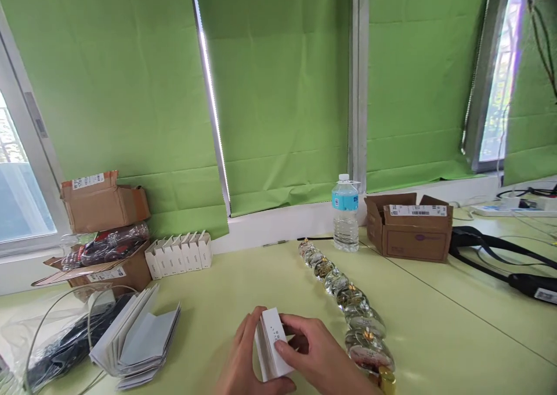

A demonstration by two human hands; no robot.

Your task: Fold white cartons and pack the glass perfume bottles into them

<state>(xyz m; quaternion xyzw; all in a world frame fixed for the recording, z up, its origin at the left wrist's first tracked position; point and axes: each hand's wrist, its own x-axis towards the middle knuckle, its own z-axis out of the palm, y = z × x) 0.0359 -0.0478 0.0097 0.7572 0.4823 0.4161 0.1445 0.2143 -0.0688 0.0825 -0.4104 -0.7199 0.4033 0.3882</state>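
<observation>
A small white box [274,340] with dark print on one face is held between both hands, just above the table at the bottom middle. My left hand [246,360] wraps round its left side and bottom. From the right, my right hand [313,348] grips it, the thumb lying on the printed face. To the right runs a slanting row of several round clear glass bottles [368,348] with gold-coloured tops. At the near end of that row a gold cap [386,379] shows, partly cut off by the frame.
Flat white folded cartons [143,343] are stacked at left, beside a plastic bag [65,337] with dark contents. Several upright white boxes [180,256] stand behind. Brown cardboard boxes [104,206], a water bottle [346,215], an open carton [409,229] and a black strap [517,279] are farther out.
</observation>
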